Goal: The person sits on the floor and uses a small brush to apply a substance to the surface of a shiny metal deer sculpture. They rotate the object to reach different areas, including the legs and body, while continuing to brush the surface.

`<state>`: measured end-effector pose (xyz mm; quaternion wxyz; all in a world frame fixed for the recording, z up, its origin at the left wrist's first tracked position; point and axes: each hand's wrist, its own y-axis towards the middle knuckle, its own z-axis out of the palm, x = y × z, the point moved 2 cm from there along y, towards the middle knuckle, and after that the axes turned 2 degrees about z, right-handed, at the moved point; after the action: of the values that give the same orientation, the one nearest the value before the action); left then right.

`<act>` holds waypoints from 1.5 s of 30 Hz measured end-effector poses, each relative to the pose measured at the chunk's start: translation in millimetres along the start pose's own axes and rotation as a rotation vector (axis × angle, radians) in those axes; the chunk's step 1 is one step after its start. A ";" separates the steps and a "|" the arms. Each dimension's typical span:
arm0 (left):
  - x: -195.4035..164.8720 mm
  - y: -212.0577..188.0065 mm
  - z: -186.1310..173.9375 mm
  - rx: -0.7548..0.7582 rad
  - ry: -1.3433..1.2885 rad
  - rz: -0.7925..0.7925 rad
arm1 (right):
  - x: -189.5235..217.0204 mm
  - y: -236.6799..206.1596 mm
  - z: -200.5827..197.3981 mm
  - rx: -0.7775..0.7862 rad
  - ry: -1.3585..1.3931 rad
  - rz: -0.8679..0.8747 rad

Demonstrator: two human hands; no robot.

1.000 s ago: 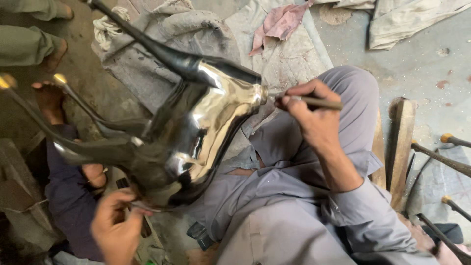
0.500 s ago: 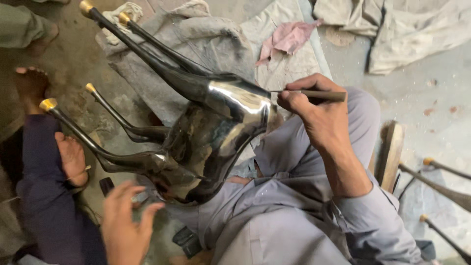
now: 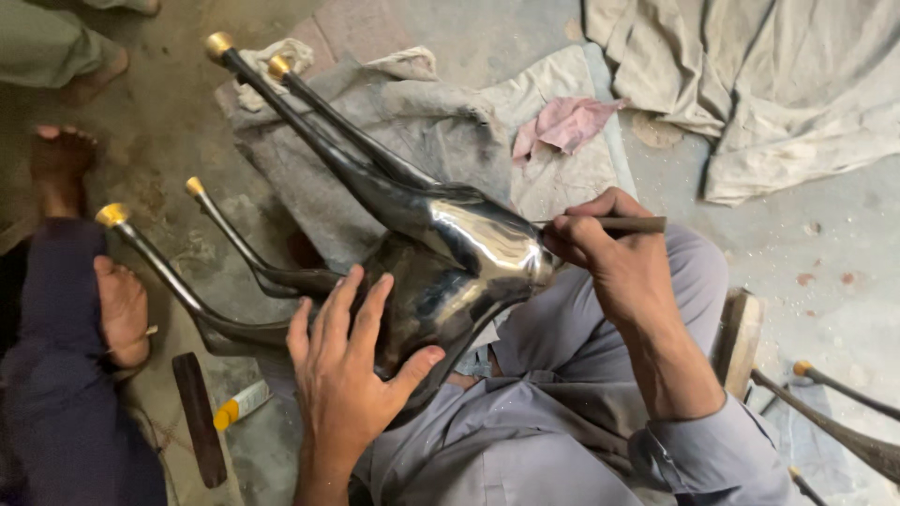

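Since half a second ago, the left hand (image 3: 352,375) has come up from below and now lies flat on the shiny metal animal (image 3: 450,272). Its fingers are spread wide, with the palm on the dark belly, so its grip is open and holds nothing.

The right hand (image 3: 614,267) has stayed at the bright end of the body. Its grip is closed tight on a thin brown tool (image 3: 619,225), and the tip of the tool touches the metal.

The metal animal rests upside down across the person's lap, on grey trousers (image 3: 581,412). Its four long thin legs (image 3: 309,122) point up and to the left, and each leg ends in a small gold tip (image 3: 218,42).

Behind it, a grey cloth (image 3: 441,131) lies on the floor (image 3: 825,272), with a pink rag (image 3: 567,122) on top. A bigger pale cloth (image 3: 778,84) lies farther right.

On the left, another person's bare feet (image 3: 122,309) are near the legs. A dark flat stick (image 3: 199,417) and a small white and yellow tube (image 3: 242,405) lie on the floor just beside them.
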<state>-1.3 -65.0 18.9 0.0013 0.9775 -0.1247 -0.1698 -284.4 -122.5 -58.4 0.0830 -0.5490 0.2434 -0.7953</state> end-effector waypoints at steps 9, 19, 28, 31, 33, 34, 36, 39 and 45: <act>13.8 -10.2 -14.7 -0.050 -0.051 -0.019 | -3.3 -8.7 13.0 -0.029 -0.132 -0.039; 25.7 -24.4 -18.0 -0.075 -0.091 -0.012 | 4.9 -33.9 34.4 0.000 -0.192 -0.112; 16.4 -22.3 -13.4 -0.091 -0.067 0.001 | 7.0 -41.5 31.4 -0.014 -0.171 -0.135; 15.5 -23.6 -12.7 -0.092 -0.053 0.009 | 7.7 -46.2 30.2 0.013 -0.215 -0.133; 15.5 -23.2 -12.1 -0.100 -0.052 0.015 | 10.2 -49.9 30.5 0.058 -0.287 -0.160; 15.7 -23.4 -12.0 -0.104 -0.050 0.016 | 10.8 -51.2 30.7 0.052 -0.304 -0.169; 16.2 -24.4 -11.8 -0.096 -0.050 0.012 | 9.6 -54.1 32.0 0.040 -0.337 -0.181; 16.6 -24.6 -9.6 -0.093 -0.048 0.014 | 5.1 -54.0 31.6 -0.007 -0.202 -0.136; 17.0 -26.7 -7.0 -0.088 -0.052 0.014 | -0.8 -62.9 26.7 0.043 -0.398 -0.268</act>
<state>23.0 -43.6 18.6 0.0422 0.9709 -0.1242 -0.2005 -251.1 -75.5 -21.5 0.0348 -0.7202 0.1303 -0.6805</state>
